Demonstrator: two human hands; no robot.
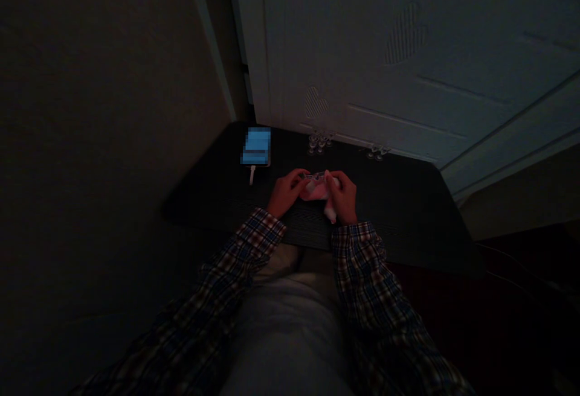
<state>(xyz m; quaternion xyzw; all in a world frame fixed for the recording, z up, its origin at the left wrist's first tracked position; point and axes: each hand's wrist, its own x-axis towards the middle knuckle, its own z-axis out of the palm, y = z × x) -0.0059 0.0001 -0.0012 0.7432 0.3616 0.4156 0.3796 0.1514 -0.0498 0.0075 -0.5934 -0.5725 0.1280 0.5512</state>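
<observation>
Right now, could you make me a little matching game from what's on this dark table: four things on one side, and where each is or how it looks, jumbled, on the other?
Things:
1. phone
2. pink object
3. small clear pieces
4. white cable

Descriptions:
A. held between the left hand and the right hand
B. plugged into the phone's near end
C. screen glowing blue, at the back left of the table
D. at the table's far edge, beside the white panel

Pairs: 1-C, 2-A, 3-D, 4-B.
</observation>
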